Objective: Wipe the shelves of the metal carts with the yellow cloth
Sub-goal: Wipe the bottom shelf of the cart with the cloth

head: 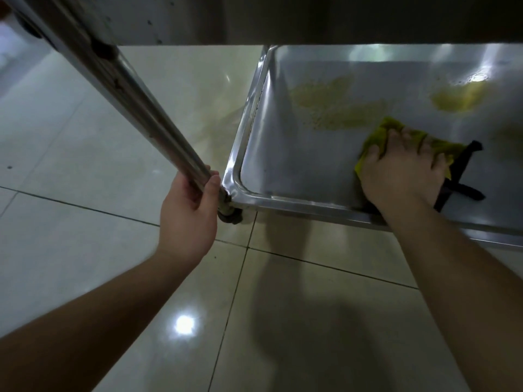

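- Head view: the lowest shelf (297, 154) of a metal cart is seen from above, a shallow steel tray with a raised rim, just above the tiled floor (85, 137).
- The yellow cloth (376, 137) is pressed flat on the shelf near its front edge by the right hand (402, 171), whose fingers are spread over it, not curled round it.
- A black strap (458, 174) lies on the shelf just beside that hand, partly under the cloth's right edge; what it belongs to cannot be told.
- The upright post (147, 114) of the cart is gripped near its foot by the left hand (189, 210), thumb and fingers wrapped round the tube, apparently to steady the cart.
- A castor (230, 216) is seen under the shelf corner, just beside the left hand.
- Yellowish patches (336, 108) (455, 100) are seen on the steel beyond the cloth; whether these are residue or reflections cannot be told for certain.
- The step in hand is judged to be the wiping of the bottom shelf, with its far part not yet covered.
- The next move is judged to call for the cloth being pushed away from the body across the patches and into the left corner, with firm downward pressure kept and the strap avoided.
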{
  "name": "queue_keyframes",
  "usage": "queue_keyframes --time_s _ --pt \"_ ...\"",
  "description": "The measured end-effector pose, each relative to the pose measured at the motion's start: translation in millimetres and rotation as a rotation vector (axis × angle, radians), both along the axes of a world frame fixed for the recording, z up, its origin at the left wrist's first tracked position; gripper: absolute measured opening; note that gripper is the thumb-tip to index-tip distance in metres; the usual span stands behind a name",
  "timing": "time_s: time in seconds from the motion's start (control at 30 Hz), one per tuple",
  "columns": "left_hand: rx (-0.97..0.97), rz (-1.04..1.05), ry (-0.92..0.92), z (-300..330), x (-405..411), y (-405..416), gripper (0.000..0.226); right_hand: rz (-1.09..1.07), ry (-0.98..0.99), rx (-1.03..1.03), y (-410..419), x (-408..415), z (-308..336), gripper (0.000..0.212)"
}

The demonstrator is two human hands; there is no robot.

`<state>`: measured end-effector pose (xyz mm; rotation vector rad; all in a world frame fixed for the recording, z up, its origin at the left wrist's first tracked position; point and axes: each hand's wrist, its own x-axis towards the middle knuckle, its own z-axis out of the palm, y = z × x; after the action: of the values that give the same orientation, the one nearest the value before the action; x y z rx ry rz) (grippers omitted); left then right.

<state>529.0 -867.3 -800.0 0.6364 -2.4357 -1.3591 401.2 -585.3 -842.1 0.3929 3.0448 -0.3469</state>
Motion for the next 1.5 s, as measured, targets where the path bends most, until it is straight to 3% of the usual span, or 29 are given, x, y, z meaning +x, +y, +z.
queue_keyframes --time_s 0.1,0.33,0.47,0.6,0.83,1.0,1.13,1.33,1.5 --pt "-0.013 -0.005 -0.010 1 -1 -2 0.013 0.047 -0.098 -0.020 -28 -19 9 0.062" --pt "-0.117 -0.049 -0.050 0 0 -10 0.017 0.600 -0.288 -0.136 -154 -73 25 0.063" --pt "-0.157 -0.063 -0.050 -2 1 -11 0.011 0.737 -0.278 -0.132 -181 -67 26 0.063" --pt "-0.139 -0.062 -0.046 -1 1 -10 0.010 0.712 -0.177 -0.080 -157 -64 18 0.062" --pt "-0.032 -0.045 -0.010 1 1 -5 0.014 0.153 0.015 -0.059 -29 -84 1 0.064" --pt "-0.063 -0.027 -0.006 -1 1 -1 0.008 0.029 -0.026 -0.063 -25 -83 0 0.064" --pt "-0.079 -0.028 -0.008 -3 2 -1 0.008 0.163 -0.076 -0.051 -75 -68 3 0.064" --pt "-0.092 -0.028 -0.012 -4 1 -2 0.011 0.637 -0.108 -0.049 -186 -31 9 0.062" --pt "-0.074 -0.032 -0.006 -4 1 -2 0.011 0.660 -0.050 -0.045 -171 5 1 0.062"
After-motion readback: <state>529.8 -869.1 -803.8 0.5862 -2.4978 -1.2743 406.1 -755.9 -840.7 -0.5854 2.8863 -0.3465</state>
